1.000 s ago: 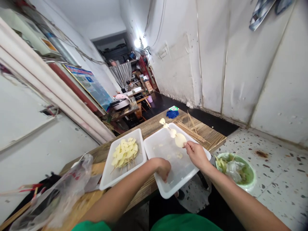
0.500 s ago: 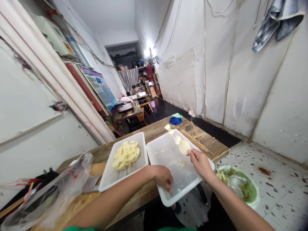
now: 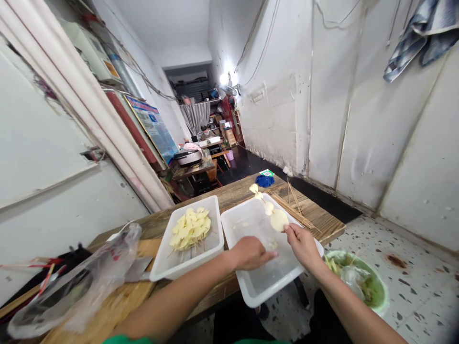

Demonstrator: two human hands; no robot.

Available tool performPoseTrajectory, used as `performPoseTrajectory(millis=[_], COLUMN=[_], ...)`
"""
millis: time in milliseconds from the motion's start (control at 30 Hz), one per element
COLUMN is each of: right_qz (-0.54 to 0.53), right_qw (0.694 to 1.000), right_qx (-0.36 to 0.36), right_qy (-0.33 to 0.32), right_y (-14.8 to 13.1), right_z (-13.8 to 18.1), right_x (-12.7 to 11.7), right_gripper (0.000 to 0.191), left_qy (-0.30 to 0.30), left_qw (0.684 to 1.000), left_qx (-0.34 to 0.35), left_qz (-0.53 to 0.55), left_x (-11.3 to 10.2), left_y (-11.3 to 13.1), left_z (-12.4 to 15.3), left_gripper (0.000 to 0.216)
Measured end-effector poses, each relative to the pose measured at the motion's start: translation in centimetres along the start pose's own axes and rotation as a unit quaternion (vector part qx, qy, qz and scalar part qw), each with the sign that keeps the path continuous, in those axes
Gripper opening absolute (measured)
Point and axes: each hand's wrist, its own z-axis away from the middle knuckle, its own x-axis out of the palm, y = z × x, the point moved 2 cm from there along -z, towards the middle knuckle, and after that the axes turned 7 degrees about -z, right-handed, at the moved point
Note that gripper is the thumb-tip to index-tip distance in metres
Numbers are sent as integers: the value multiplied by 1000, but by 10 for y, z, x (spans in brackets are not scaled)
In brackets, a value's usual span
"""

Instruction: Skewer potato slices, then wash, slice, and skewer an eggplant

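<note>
In the head view, my right hand [image 3: 300,242] pinches the near end of a skewer of pale slices, which look like potato [image 3: 278,220]. The skewer slants up and away over the right white tray [image 3: 247,296]. My left hand [image 3: 251,253] is over that same tray with a finger stretched towards the skewer; its other fingers are partly hidden and slightly blurred. A few loose pale slices [image 3: 272,242] lie in the tray in what looks like shallow water. To the left, another white tray [image 3: 163,267] holds a pile of skewered slices [image 3: 191,228].
Bare bamboo skewers [image 3: 292,210] lie on the wooden table [image 3: 229,282] beyond the right tray, near a blue cloth-like bundle [image 3: 264,180]. A green bin [image 3: 380,289] with scraps stands on the floor at right. A plastic bag [image 3: 96,272] lies at left.
My left hand has moved up and to the right inside the tray, from its near left side towards the loose slices. My right hand keeps the skewer nearly still.
</note>
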Motion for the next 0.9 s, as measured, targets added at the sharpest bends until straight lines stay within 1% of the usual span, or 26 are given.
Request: performPoseTrajectory(millis=[67,100,133,167,200,233,300,333,367,400,433,467,500,600,733,800,900], right_qz=[-2,-4,-4,-5,-5,-6,-7,-5,-2,2,7,12,16,29,46,51,49], right_qw=[1000,1000,1000,1000,1000,1000,1000,1000,1000,1000,1000,1000,1000,1000,999,998,998], right_qx=[-3,-3,-3,-2,-2,-1,2,2,3,2,1,1,1,6,7,4,4], right_qy=[9,13,17,18,18,15,10,9,10,13,16,17,16,2,-19,-27,-27], right_y=[-1,-1,-2,-2,-2,-1,-1,-1,-1,0,0,0,0,2,5,6,6], right_z=[0,1,1,1,1,1,1,1,1,1,1,2,2,2,3,3,3], right_x=[-1,-1,-2,-2,-3,-3,-2,-2,-2,-1,-1,0,1,3,6,7,7], right_gripper=[40,40,40,40,40,40,41,42,42,42,41,41,41,40,39,39,39], left_qy=[73,97,114,132,155,186,243,253,248,239,233,235,247,285,295,298,311], left_qw=[990,975,952,919,879,832,725,670,619,574,540,521,513,508,480,480,491], left_qx=[-92,-138,-178,-210,-229,-235,-212,-193,-173,-157,-148,-145,-145,-152,-167,-165,-154], left_qz=[81,146,223,306,389,467,608,670,725,767,795,808,809,799,809,808,799], left_x=[-2,-2,-1,0,0,-2,-8,-12,-16,-20,-23,-25,-26,-23,-14,-11,-10], left_y=[-8,-13,-17,-20,-21,-20,-14,-9,-3,3,8,12,15,15,5,3,6], left_z=[-20,-31,-40,-48,-54,-59,-63,-63,-63,-62,-61,-61,-61,-65,-70,-71,-71], left_gripper=[56,45,32,20,16,20,22,21,22,25,28,31,31,24,21,23,25])
